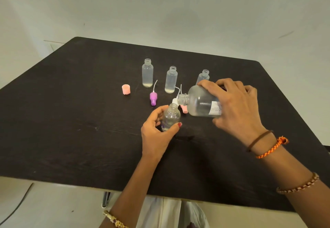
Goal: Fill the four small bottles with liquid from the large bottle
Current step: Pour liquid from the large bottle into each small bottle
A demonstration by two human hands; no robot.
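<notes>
Where 3 bottles (171, 79) stand: black table (71, 120).

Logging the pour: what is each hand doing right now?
Left hand: grips the small bottle, upright.
Right hand: grips the large bottle, tipped toward it.
</notes>
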